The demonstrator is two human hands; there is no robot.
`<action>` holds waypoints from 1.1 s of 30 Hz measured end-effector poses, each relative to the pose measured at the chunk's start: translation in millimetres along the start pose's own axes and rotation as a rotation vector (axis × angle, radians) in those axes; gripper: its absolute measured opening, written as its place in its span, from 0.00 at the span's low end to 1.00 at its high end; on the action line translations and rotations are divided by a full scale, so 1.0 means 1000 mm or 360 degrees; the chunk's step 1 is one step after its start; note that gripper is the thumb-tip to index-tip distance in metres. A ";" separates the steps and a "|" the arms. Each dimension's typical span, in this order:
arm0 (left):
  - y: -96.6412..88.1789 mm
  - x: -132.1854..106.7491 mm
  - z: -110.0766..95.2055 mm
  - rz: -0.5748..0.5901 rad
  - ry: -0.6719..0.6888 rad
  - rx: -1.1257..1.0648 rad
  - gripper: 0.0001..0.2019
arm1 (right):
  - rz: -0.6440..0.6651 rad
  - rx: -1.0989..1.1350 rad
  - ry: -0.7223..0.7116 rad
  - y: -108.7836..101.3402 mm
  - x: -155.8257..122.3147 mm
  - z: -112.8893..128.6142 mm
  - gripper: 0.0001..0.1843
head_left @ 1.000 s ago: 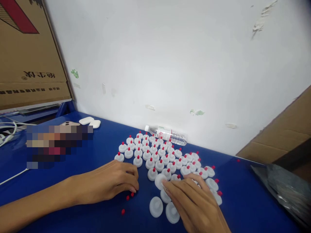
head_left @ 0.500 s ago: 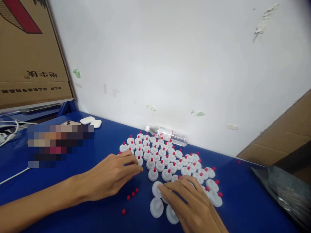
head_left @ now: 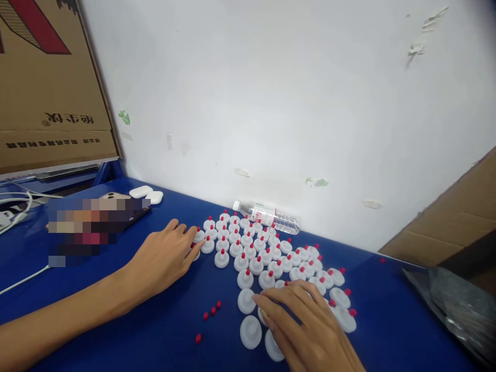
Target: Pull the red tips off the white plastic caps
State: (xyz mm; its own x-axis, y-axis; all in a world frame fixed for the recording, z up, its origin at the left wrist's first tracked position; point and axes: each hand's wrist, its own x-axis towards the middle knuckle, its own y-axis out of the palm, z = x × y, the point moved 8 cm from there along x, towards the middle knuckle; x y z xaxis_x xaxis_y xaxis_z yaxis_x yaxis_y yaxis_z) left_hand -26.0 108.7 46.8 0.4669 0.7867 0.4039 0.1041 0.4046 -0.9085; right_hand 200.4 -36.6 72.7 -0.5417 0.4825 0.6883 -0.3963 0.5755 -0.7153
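Observation:
On the blue table stands a cluster of white nozzle caps (head_left: 256, 265), round-based, most with a small red tip on the spout. My left hand (head_left: 166, 256) is at the cluster's left edge, fingers bent around a red-tipped white cap (head_left: 196, 254) that they partly hide. My right hand (head_left: 310, 315) lies over the near caps with loosely bent fingers, its fingertips against the edge of a white cap without a red tip (head_left: 246, 301). Another bare white cap (head_left: 250, 332) sits just in front. Several loose red tips (head_left: 213, 311) lie between my hands.
A clear plastic bottle (head_left: 267, 217) lies along the wall behind the caps. At left are a white earbud case (head_left: 141, 192), a phone (head_left: 139, 214), a blurred patch and a white cable (head_left: 25, 280). A grey plastic bag (head_left: 449, 305) and cardboard (head_left: 445, 206) are at right.
My left hand has moved left and away, uncovering several red-tipped caps. The bare cap by my right fingertips has shifted slightly left; my right hand has hardly moved.

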 end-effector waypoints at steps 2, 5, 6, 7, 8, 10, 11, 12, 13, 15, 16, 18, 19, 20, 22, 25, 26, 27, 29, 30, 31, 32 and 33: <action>0.003 -0.002 0.000 0.0013 0.0014 -0.0034 0.13 | -0.0022 0.0006 0.0001 -0.002 0.002 0.001 0.15; 0.001 -0.004 -0.005 -0.0044 0.0063 -0.0134 0.14 | -0.0061 0.0022 0.0007 -0.005 0.003 0.000 0.14; -0.001 -0.005 -0.008 -0.0087 0.0087 -0.0176 0.15 | -0.0079 0.0026 0.0007 -0.006 0.003 0.000 0.14; -0.006 -0.006 -0.011 -0.0138 0.0117 -0.0220 0.16 | -0.0094 0.0030 0.0008 -0.007 0.002 0.000 0.13; -0.010 -0.007 -0.016 -0.0193 0.0158 -0.0270 0.16 | -0.0114 0.0033 0.0008 -0.009 0.002 0.000 0.13; -0.021 -0.010 -0.026 -0.0291 0.0291 -0.0397 0.16 | -0.0146 0.0040 -0.0007 -0.012 0.000 -0.001 0.13; -0.025 -0.012 -0.033 -0.0327 0.0384 -0.0475 0.16 | -0.0167 0.0039 -0.0018 -0.014 -0.002 -0.001 0.13; -0.030 -0.016 -0.040 -0.0352 0.0498 -0.0559 0.16 | -0.0189 0.0033 -0.0029 -0.017 -0.003 -0.001 0.14; -0.034 -0.020 -0.048 -0.0373 0.0621 -0.0642 0.15 | -0.0213 0.0019 -0.0031 -0.019 -0.004 -0.001 0.14; -0.043 -0.031 -0.061 -0.0409 0.0853 -0.0777 0.12 | -0.0237 -0.0034 -0.0033 -0.020 -0.005 0.002 0.14; -0.047 -0.037 -0.066 -0.0424 0.0948 -0.0824 0.09 | -0.0234 -0.0062 -0.0032 -0.019 -0.005 0.005 0.14; -0.054 -0.048 -0.075 -0.0431 0.1076 -0.0894 0.07 | -0.0256 -0.0068 0.0015 -0.012 -0.004 0.013 0.16; -0.056 -0.053 -0.078 -0.0411 0.1113 -0.0921 0.08 | -0.0297 -0.0049 0.0062 -0.008 -0.004 0.018 0.18; -0.057 -0.057 -0.082 -0.0371 0.1143 -0.0941 0.08 | -0.0389 -0.0003 0.0138 -0.004 -0.004 0.021 0.18; -0.058 -0.062 -0.089 -0.0302 0.1194 -0.0954 0.07 | -0.0587 0.0028 0.0212 0.002 -0.005 0.029 0.19; -0.061 -0.066 -0.093 -0.0424 0.1222 -0.0945 0.12 | -0.0830 -0.0041 0.0148 0.008 -0.005 0.043 0.20; -0.061 -0.067 -0.094 -0.0491 0.1210 -0.0933 0.15 | -0.0860 -0.0066 0.0138 0.009 -0.004 0.045 0.20; -0.061 -0.067 -0.095 -0.0541 0.1190 -0.0915 0.17 | -0.0879 -0.0087 0.0147 0.009 -0.002 0.046 0.20; -0.056 -0.066 -0.098 -0.0562 0.1157 -0.0867 0.20 | -0.0890 -0.0107 0.0188 0.006 -0.001 0.045 0.18; -0.054 -0.065 -0.100 -0.0553 0.1153 -0.0846 0.22 | -0.0899 -0.0109 0.0190 0.002 0.000 0.045 0.17; -0.053 -0.065 -0.101 -0.0547 0.1156 -0.0841 0.22 | -0.0877 -0.0110 0.0179 0.000 0.000 0.046 0.18; -0.053 -0.066 -0.103 -0.0533 0.1167 -0.0850 0.22 | -0.0814 -0.0109 0.0152 -0.002 0.001 0.047 0.18; -0.053 -0.066 -0.103 -0.0511 0.1186 -0.0877 0.22 | -0.0722 -0.0110 0.0112 -0.003 0.002 0.047 0.18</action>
State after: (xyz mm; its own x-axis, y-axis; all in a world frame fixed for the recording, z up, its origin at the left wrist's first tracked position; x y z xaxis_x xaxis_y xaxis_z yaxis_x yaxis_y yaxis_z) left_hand 28.3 -12.5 57.9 0.7600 0.1049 0.6414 0.6299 0.1244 -0.7666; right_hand 165.8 -68.3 70.1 -0.2727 0.2141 0.9380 -0.5302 0.7801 -0.3322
